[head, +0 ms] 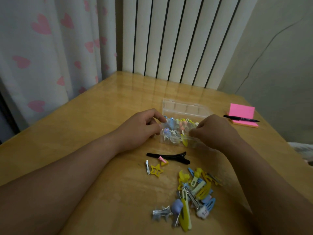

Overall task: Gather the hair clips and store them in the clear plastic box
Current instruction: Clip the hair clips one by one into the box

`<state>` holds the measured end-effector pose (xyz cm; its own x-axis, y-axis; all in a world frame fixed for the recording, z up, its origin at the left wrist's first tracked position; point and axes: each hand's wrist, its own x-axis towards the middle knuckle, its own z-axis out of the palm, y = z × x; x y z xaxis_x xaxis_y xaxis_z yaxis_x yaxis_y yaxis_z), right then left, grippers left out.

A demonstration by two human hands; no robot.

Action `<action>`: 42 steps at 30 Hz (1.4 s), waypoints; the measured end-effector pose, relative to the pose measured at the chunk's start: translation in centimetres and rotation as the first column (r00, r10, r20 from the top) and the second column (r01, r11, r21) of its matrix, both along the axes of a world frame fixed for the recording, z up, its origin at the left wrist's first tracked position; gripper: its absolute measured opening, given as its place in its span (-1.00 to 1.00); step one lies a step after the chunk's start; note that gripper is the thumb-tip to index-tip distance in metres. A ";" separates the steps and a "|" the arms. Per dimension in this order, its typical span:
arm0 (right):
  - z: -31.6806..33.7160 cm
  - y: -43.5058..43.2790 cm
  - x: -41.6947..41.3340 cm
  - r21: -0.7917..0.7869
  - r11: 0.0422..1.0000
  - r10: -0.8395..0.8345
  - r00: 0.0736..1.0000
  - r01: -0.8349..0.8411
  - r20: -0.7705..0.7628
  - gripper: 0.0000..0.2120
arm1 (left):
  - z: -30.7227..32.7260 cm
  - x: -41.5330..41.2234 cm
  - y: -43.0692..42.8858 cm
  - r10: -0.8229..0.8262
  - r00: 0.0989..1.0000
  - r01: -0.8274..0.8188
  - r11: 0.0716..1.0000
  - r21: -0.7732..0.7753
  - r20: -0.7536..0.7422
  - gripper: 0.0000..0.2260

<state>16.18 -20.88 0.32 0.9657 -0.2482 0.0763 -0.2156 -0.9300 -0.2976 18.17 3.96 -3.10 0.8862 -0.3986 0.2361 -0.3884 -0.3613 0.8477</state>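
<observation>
The clear plastic box (183,107) stands on the wooden table with its lid tipped back and several small coloured clips inside. My left hand (140,128) grips the box's left end between thumb and fingers. My right hand (215,131) pinches its right front edge. Nearer to me lies a pile of hair clips (194,192) in yellow, blue, silver and white. A long black clip (169,157) lies just in front of the box, with a yellow star clip (156,170) and a small silver clip (147,167) beside it.
A pink sticky-note pad (241,116) with a black pen (240,118) across it sits at the table's right edge. A heart-patterned curtain (42,56) hangs at the left, and a white radiator (177,39) stands behind the table.
</observation>
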 end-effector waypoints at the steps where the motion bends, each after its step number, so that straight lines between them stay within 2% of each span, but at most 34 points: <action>1: 0.0 0.0 -0.2 -0.019 1.000 0.002 1.000 -0.001 0.027 -0.68 | 0.0 0.0 0.0 -0.001 1.000 0.001 1.000 -0.001 -0.003 -0.85; 7: 0.6 0.0 -1.8 -0.005 0.995 0.098 0.977 -0.099 0.191 -0.74 | -0.1 0.2 0.0 -0.009 1.000 0.009 1.000 -0.004 0.002 -0.83; 11: 1.9 0.8 -3.5 0.069 0.950 0.276 0.925 -0.303 0.260 -0.82 | 0.0 0.0 0.1 -0.012 1.000 0.012 1.000 0.001 0.007 -0.83; 13: 3.0 1.3 -4.7 0.139 0.892 0.401 0.896 -0.429 0.191 -0.86 | 0.0 0.0 0.1 -0.013 1.000 0.013 1.000 0.004 0.007 -0.83; 15: 3.9 1.8 -5.4 0.198 0.829 0.523 0.851 -0.523 0.056 -0.90 | 0.0 0.0 0.1 -0.012 1.000 0.012 1.000 0.004 0.004 -0.84; 18: 3.6 2.3 -5.6 0.178 0.795 0.600 0.794 -0.580 -0.096 -0.97 | 0.1 0.0 0.1 -0.009 1.000 0.009 1.000 0.003 0.002 -0.84; 22: 2.7 2.9 -5.6 0.134 0.766 0.642 0.761 -0.629 -0.096 -0.88 | 0.2 -0.1 0.1 -0.004 1.000 0.004 1.000 0.008 0.009 -0.84; 26: 2.1 4.0 -6.1 0.160 0.680 0.733 0.669 -0.716 -0.121 -0.85 | 0.1 -0.1 0.2 -0.007 1.000 0.007 1.000 0.006 0.006 -0.84; 31: 1.4 5.9 -6.7 0.000 0.637 0.759 0.628 -0.770 -0.173 -0.73 | 0.1 -0.1 0.2 0.000 1.000 0.000 1.000 0.010 -0.010 -0.82; 35: 1.3 6.2 -6.9 -0.002 0.629 0.760 0.615 -0.778 -0.213 -0.83 | 0.0 0.0 0.1 0.002 1.000 -0.002 1.000 0.007 -0.017 -0.82; 37: 1.7 6.0 -7.0 0.064 0.624 0.776 0.609 -0.779 -0.162 -0.93 | 0.1 -0.1 0.1 0.000 1.000 0.000 1.000 0.001 -0.020 -0.82; 38: 2.1 5.7 -6.9 0.118 0.642 0.767 0.635 -0.758 -0.094 -0.96 | 0.1 -0.1 0.1 -0.004 1.000 0.004 1.000 -0.003 -0.019 -0.82; 40: 2.7 4.7 -6.1 0.177 0.726 0.659 0.746 -0.665 0.098 -0.93 | 0.2 -0.2 0.1 -0.009 1.000 0.009 1.000 -0.002 -0.014 -0.83; 42: 2.8 2.9 -5.0 0.209 0.825 0.468 0.842 -0.525 0.268 -0.93 | 0.2 -0.3 0.1 -0.003 1.000 0.004 1.000 0.006 -0.013 -0.84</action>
